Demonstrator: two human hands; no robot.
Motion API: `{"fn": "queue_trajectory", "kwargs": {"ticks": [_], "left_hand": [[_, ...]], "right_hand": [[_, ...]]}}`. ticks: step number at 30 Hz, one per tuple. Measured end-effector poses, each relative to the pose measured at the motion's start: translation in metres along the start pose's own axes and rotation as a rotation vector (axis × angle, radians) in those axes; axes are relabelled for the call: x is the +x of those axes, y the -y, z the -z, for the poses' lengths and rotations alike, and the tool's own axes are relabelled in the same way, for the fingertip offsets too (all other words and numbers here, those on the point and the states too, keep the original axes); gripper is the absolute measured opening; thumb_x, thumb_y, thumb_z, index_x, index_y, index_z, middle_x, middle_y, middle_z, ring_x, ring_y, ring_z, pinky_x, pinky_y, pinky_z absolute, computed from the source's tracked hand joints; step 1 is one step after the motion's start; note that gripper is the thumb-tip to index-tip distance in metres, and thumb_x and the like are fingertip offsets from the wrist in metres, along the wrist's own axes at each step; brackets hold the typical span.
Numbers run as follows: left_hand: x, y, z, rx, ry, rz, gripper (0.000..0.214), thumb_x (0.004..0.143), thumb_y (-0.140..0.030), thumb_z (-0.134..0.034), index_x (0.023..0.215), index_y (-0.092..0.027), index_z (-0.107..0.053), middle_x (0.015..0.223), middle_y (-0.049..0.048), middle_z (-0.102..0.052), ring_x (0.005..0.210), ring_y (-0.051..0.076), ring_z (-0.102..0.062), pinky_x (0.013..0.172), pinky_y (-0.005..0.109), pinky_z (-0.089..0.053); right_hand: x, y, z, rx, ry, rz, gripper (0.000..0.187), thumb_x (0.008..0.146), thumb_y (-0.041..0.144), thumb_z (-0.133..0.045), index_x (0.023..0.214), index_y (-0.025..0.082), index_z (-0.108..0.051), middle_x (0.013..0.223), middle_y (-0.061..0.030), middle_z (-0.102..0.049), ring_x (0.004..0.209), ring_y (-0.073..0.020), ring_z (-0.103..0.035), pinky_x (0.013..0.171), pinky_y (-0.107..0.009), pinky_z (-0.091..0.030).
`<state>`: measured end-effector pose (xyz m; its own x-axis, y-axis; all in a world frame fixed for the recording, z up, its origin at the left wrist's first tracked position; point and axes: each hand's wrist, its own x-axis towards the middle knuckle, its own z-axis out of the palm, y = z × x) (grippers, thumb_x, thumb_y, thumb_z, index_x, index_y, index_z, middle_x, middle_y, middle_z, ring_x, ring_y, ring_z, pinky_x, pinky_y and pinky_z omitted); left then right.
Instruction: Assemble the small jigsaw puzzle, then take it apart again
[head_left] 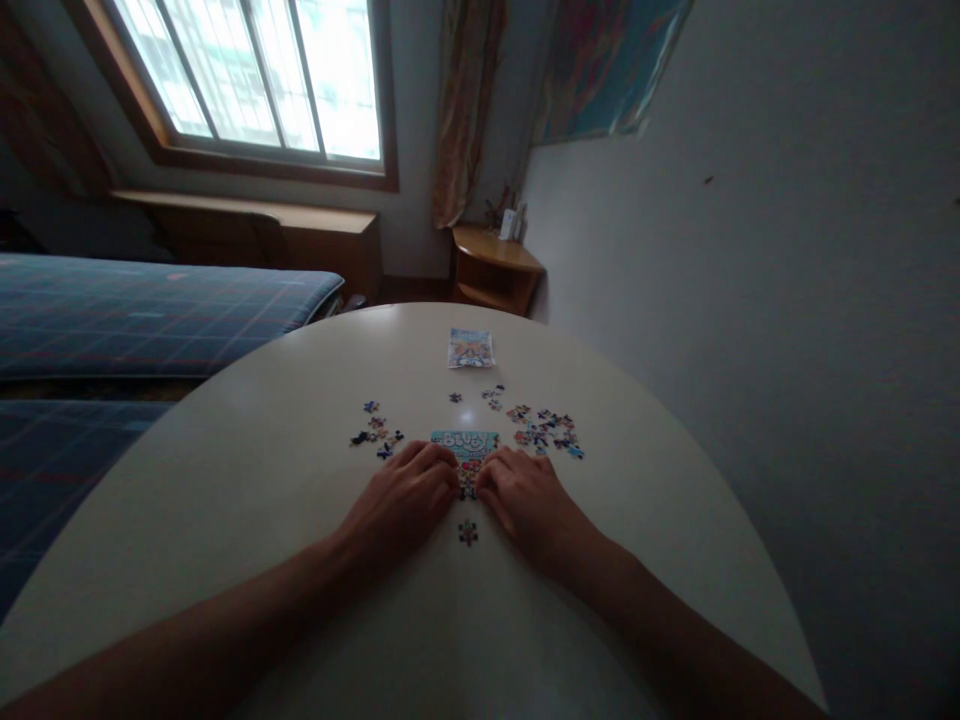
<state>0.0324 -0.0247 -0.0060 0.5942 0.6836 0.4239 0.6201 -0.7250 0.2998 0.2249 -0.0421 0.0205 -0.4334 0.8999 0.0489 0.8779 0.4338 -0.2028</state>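
Note:
A partly joined jigsaw puzzle (466, 442) lies flat on the round table, with lettering across its blue top part. My left hand (421, 480) is curled at its left side, fingertips pressed on the edge. From the right, my right hand (525, 492) closes its fingers on the opposite edge. Both hands cover parts of the puzzle, so the exact pieces under the fingertips are hidden. One loose puzzle piece (468, 532) lies just below, between my wrists.
Loose pieces (375, 432) are scattered left of the puzzle, and a denser pile (546, 430) lies to its right. Several more pieces (493, 396) sit beyond it. A printed picture packet (471, 348) rests near the far edge of the pale round table (247, 480). A wall stands close on the right.

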Motion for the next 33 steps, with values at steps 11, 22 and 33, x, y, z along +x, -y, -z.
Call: {"fn": "queue_trajectory", "kwargs": {"ticks": [11,22,33], "left_hand": [[0.0,-0.002,0.003,-0.012,0.001,0.018,0.008,0.091,-0.015,-0.056,0.093,-0.019,-0.063,0.1,0.0052,-0.066,0.096,0.022,-0.057,0.087,0.04,-0.053],[-0.002,0.002,0.004,-0.025,0.039,-0.123,0.011,0.093,-0.015,-0.056,0.09,-0.019,-0.066,0.101,0.0041,-0.07,0.098,0.021,-0.058,0.087,0.037,-0.052],[-0.006,0.004,0.018,-0.107,0.109,0.038,0.006,0.087,-0.016,-0.06,0.087,-0.021,-0.064,0.098,0.0035,-0.067,0.093,0.021,-0.057,0.081,0.037,-0.051]], "right_hand": [[0.001,0.002,0.002,-0.046,-0.003,0.003,0.014,0.097,0.018,-0.048,0.095,0.015,-0.062,0.103,-0.01,-0.064,0.1,-0.0253,-0.057,0.085,-0.039,-0.037],[0.001,0.003,0.004,-0.04,-0.026,0.013,0.015,0.096,0.018,-0.049,0.092,0.016,-0.063,0.099,-0.0095,-0.064,0.097,-0.0239,-0.058,0.086,-0.037,-0.041],[-0.015,-0.002,0.027,0.229,0.041,0.026,0.011,0.079,0.024,-0.072,0.088,0.02,-0.067,0.093,-0.0032,-0.066,0.089,-0.0189,-0.06,0.081,-0.033,-0.042]]}}
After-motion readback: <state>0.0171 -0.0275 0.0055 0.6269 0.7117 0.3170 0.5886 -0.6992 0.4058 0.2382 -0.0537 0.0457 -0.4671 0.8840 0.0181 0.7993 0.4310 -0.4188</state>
